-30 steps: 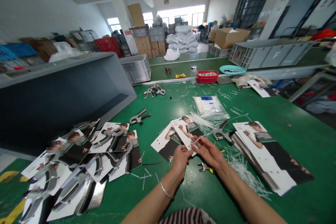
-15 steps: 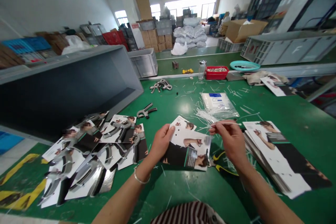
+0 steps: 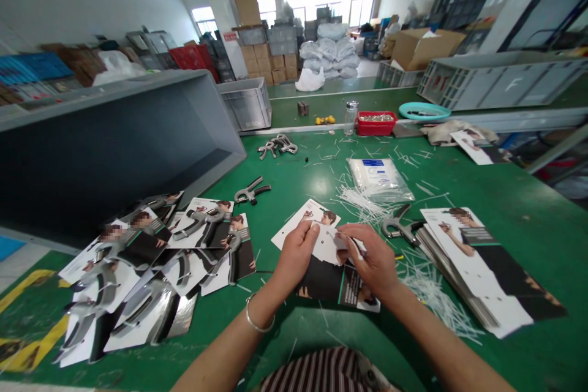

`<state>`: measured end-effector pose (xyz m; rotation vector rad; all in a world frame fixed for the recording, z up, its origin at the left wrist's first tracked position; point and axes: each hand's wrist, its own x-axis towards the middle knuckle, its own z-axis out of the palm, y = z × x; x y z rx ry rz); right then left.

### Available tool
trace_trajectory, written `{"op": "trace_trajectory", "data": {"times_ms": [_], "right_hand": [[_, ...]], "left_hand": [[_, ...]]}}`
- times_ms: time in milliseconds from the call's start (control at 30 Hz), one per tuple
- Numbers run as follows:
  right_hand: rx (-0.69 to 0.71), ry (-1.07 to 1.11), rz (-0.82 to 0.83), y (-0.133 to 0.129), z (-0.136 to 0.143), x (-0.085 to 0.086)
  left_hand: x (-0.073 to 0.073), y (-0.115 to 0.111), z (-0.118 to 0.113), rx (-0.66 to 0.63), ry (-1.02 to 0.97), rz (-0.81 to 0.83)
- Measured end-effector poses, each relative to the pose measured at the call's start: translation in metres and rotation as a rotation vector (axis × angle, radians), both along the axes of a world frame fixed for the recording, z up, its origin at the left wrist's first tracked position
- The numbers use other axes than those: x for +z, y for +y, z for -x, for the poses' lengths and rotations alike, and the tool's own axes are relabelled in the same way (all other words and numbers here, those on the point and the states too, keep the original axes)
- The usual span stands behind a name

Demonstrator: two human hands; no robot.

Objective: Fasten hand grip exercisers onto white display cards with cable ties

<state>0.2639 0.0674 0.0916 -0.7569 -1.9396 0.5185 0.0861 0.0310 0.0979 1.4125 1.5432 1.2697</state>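
Observation:
My left hand (image 3: pixel 294 257) holds a printed card (image 3: pixel 321 269) by its upper left part, thumb on top. Over the card's upper right part, my right hand (image 3: pixel 374 260) has its fingers pinched together; what they grip is too small to make out. Another printed card (image 3: pixel 301 214) lies on the table behind the held one. A hand grip (image 3: pixel 399 225) rests right of my hands, beside a stack of cards (image 3: pixel 478 269). White zip ties (image 3: pixel 362 205) lie behind my right hand, near a clear bag of ties (image 3: pixel 380 179).
Cards with hand grips (image 3: pixel 184 275) are piled at the left, before a large grey bin (image 3: pixel 215 116) on its side. Loose hand grips (image 3: pixel 252 191) lie mid-table. Farther back stand a red tray (image 3: pixel 376 127) and a glass jar (image 3: pixel 351 117). Cut ties (image 3: pixel 441 300) litter the right.
My right hand has moved left and down onto the card. The held card has shifted, uncovering more of the one behind. A hand grip now shows behind my right hand, and the pliers are mostly hidden.

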Motion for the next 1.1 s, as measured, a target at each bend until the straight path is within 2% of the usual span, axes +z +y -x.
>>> {"op": "trace_trajectory", "data": {"times_ms": [100,200,267,333,433,500,567,633,767,833,933,1000,1100], "right_hand": [[0.062,-0.106,0.163,0.008,0.000,0.003],[0.144,-0.093,0.439,0.013,-0.008,0.002],[0.173,-0.028,0.585,0.014,-0.016,-0.001],[0.177,0.049,0.680,0.014,-0.021,-0.006],[0.207,0.105,0.757,0.015,-0.023,-0.013],[0.244,0.114,0.774,0.018,-0.021,-0.017],[0.278,0.126,0.795,0.021,-0.017,-0.022],[0.297,0.141,0.821,0.025,-0.012,-0.025],[0.341,0.133,0.874,0.029,0.002,-0.027],[0.363,0.124,0.889,0.031,0.011,-0.028],[0.385,0.123,0.875,0.033,0.026,-0.032],[0.384,0.115,0.847,0.034,0.033,-0.036],[0.402,0.052,0.783,0.034,0.037,-0.040]], "left_hand": [[0.008,-0.003,-0.006,-0.023,0.037,-0.050],[0.011,-0.005,-0.005,-0.072,-0.026,0.054],[0.005,-0.007,-0.001,-0.111,-0.120,0.127],[-0.008,-0.010,0.004,-0.165,-0.204,0.173],[-0.028,-0.018,0.008,-0.256,-0.310,0.244],[-0.034,-0.025,0.013,-0.257,-0.273,0.244],[-0.032,-0.033,0.022,-0.242,-0.102,0.201],[-0.024,-0.043,0.033,-0.303,0.042,0.170],[-0.013,-0.060,0.051,-0.501,0.067,0.172],[-0.017,-0.061,0.053,-0.448,0.114,0.133],[-0.033,-0.051,0.050,-0.214,0.225,0.026],[-0.045,-0.039,0.048,-0.108,0.229,-0.037],[-0.057,-0.025,0.046,-0.131,0.136,-0.068]]}}
